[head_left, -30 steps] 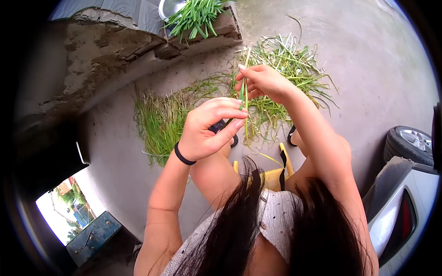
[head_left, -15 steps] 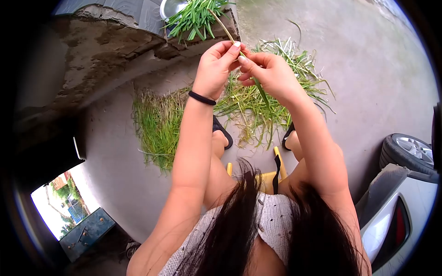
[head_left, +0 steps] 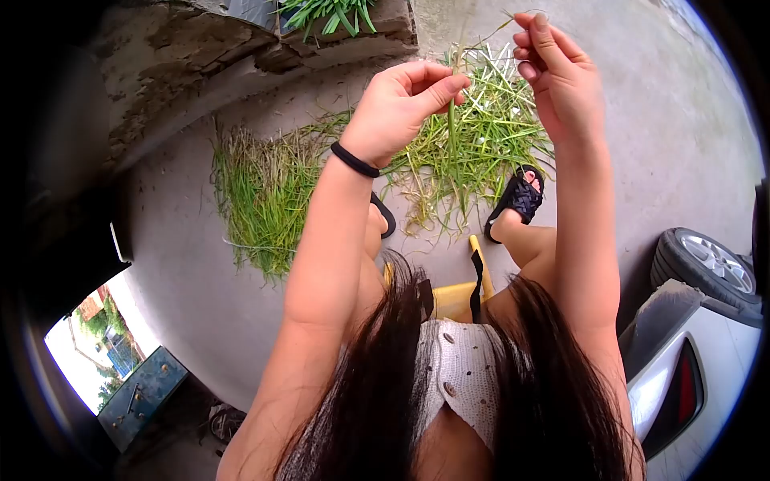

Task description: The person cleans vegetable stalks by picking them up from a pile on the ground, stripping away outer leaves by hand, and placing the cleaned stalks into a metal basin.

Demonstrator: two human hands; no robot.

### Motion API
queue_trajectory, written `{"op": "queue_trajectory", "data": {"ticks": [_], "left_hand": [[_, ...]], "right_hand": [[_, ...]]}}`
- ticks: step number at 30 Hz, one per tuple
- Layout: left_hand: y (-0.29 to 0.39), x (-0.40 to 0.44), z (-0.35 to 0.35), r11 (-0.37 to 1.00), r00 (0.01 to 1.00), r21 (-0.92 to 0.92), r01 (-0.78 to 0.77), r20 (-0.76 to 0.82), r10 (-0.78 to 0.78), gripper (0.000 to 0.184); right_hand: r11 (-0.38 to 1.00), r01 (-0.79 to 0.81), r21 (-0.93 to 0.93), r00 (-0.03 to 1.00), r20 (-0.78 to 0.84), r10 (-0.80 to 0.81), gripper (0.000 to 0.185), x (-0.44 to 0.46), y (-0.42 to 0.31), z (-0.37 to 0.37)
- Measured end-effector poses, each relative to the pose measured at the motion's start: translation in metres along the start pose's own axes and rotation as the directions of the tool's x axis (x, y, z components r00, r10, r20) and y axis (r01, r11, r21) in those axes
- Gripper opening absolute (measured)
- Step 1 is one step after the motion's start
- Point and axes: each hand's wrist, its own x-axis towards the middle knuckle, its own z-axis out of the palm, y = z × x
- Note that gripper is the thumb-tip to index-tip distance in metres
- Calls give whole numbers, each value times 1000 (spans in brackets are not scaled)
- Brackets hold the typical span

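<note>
Thumb and fingers of my left hand [head_left: 413, 108] are closed on a long green stalk [head_left: 451, 132], which looks like a garlic chive and hangs below the grip. Up and to the right, my right hand [head_left: 561, 72] pinches a thin, dry-looking leaf strip [head_left: 499, 28]. The two hands are well apart. Beneath them a loose heap of green and pale trimmings [head_left: 489, 120] lies on the concrete. Left of it is a flatter pile of long grassy stalks [head_left: 269, 196]. A bunch of flat green leaves [head_left: 329, 12] rests on the ledge at the top.
A rough stone ledge [head_left: 353, 44] stands at the upper left. Between my legs is a yellow stool [head_left: 455, 301]. My sandalled right foot [head_left: 517, 200] is beside the trimmings. A car wheel [head_left: 710, 264] and a silver car part [head_left: 682, 385] occupy the right side.
My hands were together on one stalk; now they are apart. The right hand has moved up and right, pulling a thin strip away. The view has shifted slightly.
</note>
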Motion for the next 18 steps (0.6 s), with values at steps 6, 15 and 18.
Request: {"op": "queue_trajectory", "data": {"ticks": [6, 15, 18], "left_hand": [[1, -6, 8, 995, 990, 85, 44, 131, -55, 19], [0, -2, 11, 995, 981, 75, 69, 176, -81, 19], [-1, -1, 11, 993, 984, 74, 91, 148, -101, 19]], "right_hand": [[990, 134, 53, 967, -226, -119, 27, 4, -21, -17], [866, 499, 29, 663, -657, -359, 22, 14, -55, -72], [845, 533, -50, 575, -711, -405, 22, 13, -62, -82]]}}
